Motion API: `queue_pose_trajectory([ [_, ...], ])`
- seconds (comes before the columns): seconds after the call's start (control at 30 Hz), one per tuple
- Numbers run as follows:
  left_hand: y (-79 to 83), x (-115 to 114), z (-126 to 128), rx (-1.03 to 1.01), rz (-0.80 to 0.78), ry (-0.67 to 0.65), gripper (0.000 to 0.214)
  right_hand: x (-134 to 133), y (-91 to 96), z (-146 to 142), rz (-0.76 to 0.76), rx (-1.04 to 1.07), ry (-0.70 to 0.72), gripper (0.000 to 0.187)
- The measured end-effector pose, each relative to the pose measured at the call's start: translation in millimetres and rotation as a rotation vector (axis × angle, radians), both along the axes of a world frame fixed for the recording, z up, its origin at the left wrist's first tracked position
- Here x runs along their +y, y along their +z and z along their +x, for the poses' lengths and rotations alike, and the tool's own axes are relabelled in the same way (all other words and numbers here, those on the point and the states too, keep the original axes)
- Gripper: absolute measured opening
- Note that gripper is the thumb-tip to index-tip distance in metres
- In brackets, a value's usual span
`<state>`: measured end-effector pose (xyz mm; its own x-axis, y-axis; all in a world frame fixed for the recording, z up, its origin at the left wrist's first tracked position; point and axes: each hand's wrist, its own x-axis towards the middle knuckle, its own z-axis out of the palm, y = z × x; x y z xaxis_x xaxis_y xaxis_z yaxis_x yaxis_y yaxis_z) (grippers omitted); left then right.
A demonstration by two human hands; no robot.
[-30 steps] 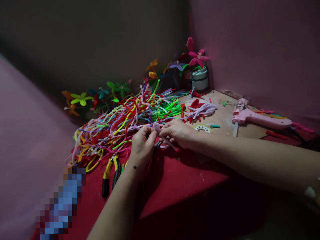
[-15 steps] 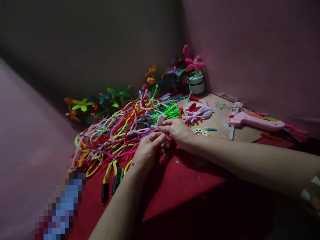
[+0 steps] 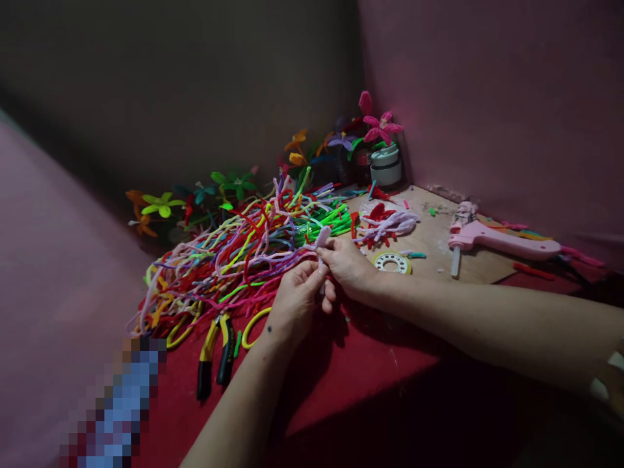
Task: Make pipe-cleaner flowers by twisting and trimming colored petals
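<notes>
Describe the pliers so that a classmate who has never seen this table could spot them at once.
Find the big heap of coloured stems on the red table. At its near edge, to the left of the left hand, lie the pliers. Two yellow-and-black handles spread toward the viewer set them apart from the plain yellow loops on either side.

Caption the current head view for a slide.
Left hand and right hand hold a pale fuzzy piece near a heap of pipe cleaners, pink glue gun at right.
</notes>
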<state>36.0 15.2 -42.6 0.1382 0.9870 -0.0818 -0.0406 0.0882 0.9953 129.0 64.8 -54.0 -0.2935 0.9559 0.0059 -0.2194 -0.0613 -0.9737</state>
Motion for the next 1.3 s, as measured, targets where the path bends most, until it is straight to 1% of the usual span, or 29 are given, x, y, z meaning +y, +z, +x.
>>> queue_pose_trajectory([
  [0.07, 1.2, -1.6, 0.8, -0.083, -0.058, -0.012, 0.026, -2.2, 1.6, -0.8, 0.036, -0.066, -0.005, 0.010],
  [0.17, 2.6, -4.3, -0.4, -0.145, -0.118, -0.073, 0.028, 0.2, 2.3, -2.3, 0.136, -0.149, -0.095, 0.007],
  [0.23, 4.0, -5.8, -3.5, -0.083, -0.114, -0.112, 0.026, 5.5, 1.3, -2.4, 0.181, -0.181, -0.153, 0.006],
  [0.27, 5.2, -6.4, -5.8, -0.009, -0.118, -0.126, 0.025, 8.5, 0.7, -1.9, 0.186, -0.176, -0.164, 0.006],
  [0.3, 6.9, -6.6, -8.7, 0.088, -0.117, -0.113, 0.025, 11.2, 0.1, -1.1, 0.179, -0.155, -0.160, 0.007],
  [0.33, 8.9, -6.4, -11.9, 0.197, -0.099, -0.059, 0.026, 13.4, -0.4, 0.0, 0.162, -0.118, -0.140, 0.007],
  [0.37, 11.0, -5.8, -15.3, 0.305, -0.055, 0.037, 0.029, 14.8, -0.8, 1.1, 0.138, -0.067, -0.107, 0.008],
  [0.4, 12.9, -4.7, -18.8, 0.398, 0.016, 0.162, 0.031, 15.2, -1.0, 2.2, 0.114, -0.014, -0.066, 0.008],
  [0.43, 14.4, -3.2, -22.0, 0.459, 0.114, 0.293, 0.033, 14.8, -1.2, 3.1, 0.087, 0.033, -0.020, 0.009],
  [0.47, 15.1, -1.5, -24.8, 0.487, 0.214, 0.393, 0.034, 13.6, -1.4, 3.7, 0.060, 0.071, 0.034, 0.010],
  [0.5, 15.0, 0.2, -27.1, 0.495, 0.295, 0.446, 0.035, 11.9, -1.8, 4.0, 0.033, 0.099, 0.091, 0.012],
  [0.53, 14.1, 1.7, -28.7, 0.498, 0.353, 0.453, 0.035, 9.9, -2.3, 4.0, 0.013, 0.120, 0.147, 0.015],
  [0.57, 12.7, 2.8, -29.6, 0.508, 0.392, 0.432, 0.034, 7.8, -2.9, 3.8, 0.002, 0.134, 0.198, 0.017],
  [0.63, 9.9, 3.6, -30.1, 0.577, 0.440, 0.385, 0.025, 4.2, -4.2, 3.2, -0.003, 0.154, 0.272, 0.019],
  [0.7, 8.7, 2.6, -29.6, 0.679, 0.472, 0.381, 0.018, 2.0, -4.9, 3.0, -0.015, 0.161, 0.306, 0.018],
  [0.77, 9.8, 1.0, -29.3, 0.757, 0.467, 0.398, 0.016, 1.1, -4.7, 3.2, -0.036, 0.154, 0.321, 0.016],
  [0.83, 11.5, -0.1, -29.6, 0.797, 0.443, 0.396, 0.016, 1.1, -4.0, 3.6, -0.036, 0.141, 0.314, 0.016],
  [0.9, 11.7, -0.5, -30.1, 0.834, 0.445, 0.365, 0.016, 1.7, -3.9, 3.6, -0.011, 0.115, 0.288, 0.019],
  [1.0, 8.5, -0.7, -29.5, 0.923, 0.495, 0.321, 0.018, 3.4, -5.9, 3.0, 0.034, 0.063, 0.202, 0.025],
  [1.07, 5.6, -1.4, -27.7, 1.020, 0.525, 0.317, 0.018, 4.7, -8.2, 2.2, 0.057, 0.041, 0.143, 0.026],
  [1.17, 2.2, -3.1, -23.9, 1.157, 0.586, 0.332, 0.017, 5.3, -11.1, 0.5, 0.076, 0.035, 0.099, 0.026],
  [1.23, 0.9, -4.0, -22.0, 1.183, 0.634, 0.329, 0.015, 4.6, -12.1, -0.7, 0.079, 0.048, 0.096, 0.025],
  [1.3, 0.5, -4.3, -21.5, 1.161, 0.647, 0.308, 0.014, 3.8, -12.2, -1.6, 0.059, 0.062, 0.098, 0.024],
])
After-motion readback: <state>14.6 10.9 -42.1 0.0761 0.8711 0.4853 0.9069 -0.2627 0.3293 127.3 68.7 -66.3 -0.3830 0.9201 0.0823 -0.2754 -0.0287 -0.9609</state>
